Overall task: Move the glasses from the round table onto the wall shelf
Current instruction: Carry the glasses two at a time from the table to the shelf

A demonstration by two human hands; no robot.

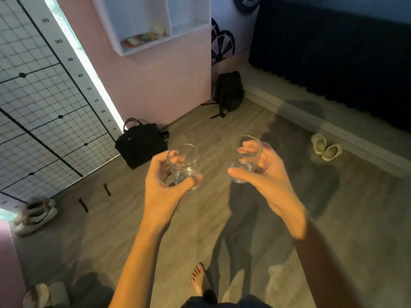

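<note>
I carry two clear, empty drinking glasses above a wooden floor. My left hand (165, 176) grips the left glass (184, 165) around its lower half, fingers curled behind it and thumb in front. My right hand (264, 172) holds the right glass (244, 156) the same way, upright. The white wall shelf (155, 25) hangs on the pink wall at the top centre, with open compartments; the left one holds some small flat items. The round table is out of view.
A black handbag (141, 143) stands on the floor below the shelf. A black backpack (229, 92) leans in the corner. Light slippers (324, 147) lie at right, shoes (35, 215) at left. A gridded measuring board (44, 103) leans at left. My bare foot (198, 278) shows below.
</note>
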